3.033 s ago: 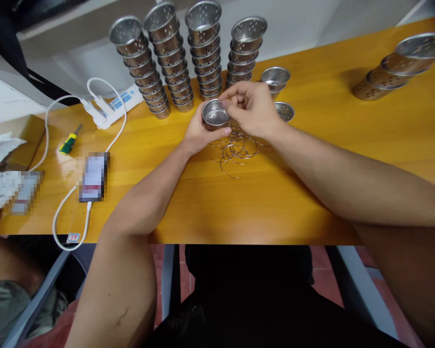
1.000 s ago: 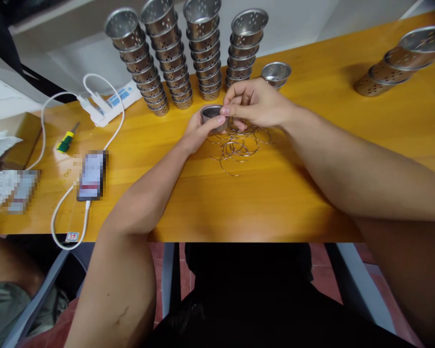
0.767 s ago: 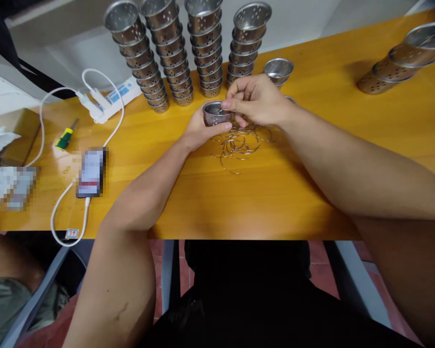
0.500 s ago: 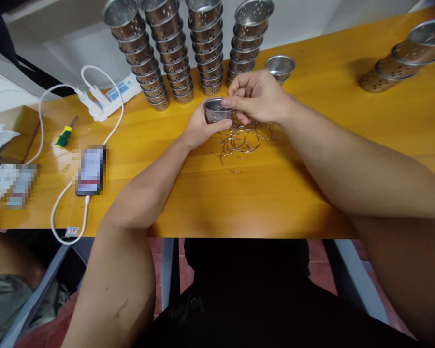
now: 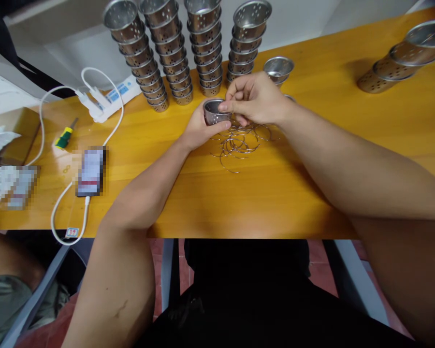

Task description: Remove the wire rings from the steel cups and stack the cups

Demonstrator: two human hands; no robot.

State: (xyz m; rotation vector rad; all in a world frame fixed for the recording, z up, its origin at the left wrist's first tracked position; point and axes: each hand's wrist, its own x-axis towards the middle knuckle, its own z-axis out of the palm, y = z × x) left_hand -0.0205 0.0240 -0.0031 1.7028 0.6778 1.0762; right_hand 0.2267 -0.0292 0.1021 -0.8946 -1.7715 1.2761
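My left hand (image 5: 199, 129) cups a small perforated metal cup (image 5: 213, 111) just above the yellow wooden table (image 5: 239, 193). My right hand (image 5: 255, 99) pinches at the cup's rim with thumb and forefinger; what it pinches is too small to tell, possibly a thin wire ring. A loose heap of wire rings (image 5: 237, 142) lies on the table directly below both hands. Behind the hands rise several tall stacks of the same perforated cups (image 5: 199, 43).
A single cup (image 5: 278, 67) sits behind my right hand. More stacked cups (image 5: 398, 58) lie on their side at far right. At left are a white power strip (image 5: 108, 99) with cables, a screwdriver (image 5: 67, 136), a phone (image 5: 91, 171) and another person's leg (image 5: 7, 290).
Both hands have stayed at the cup over the ring heap. The cup was tilted and turned slightly in my left hand while my right fingers worked at its rim.
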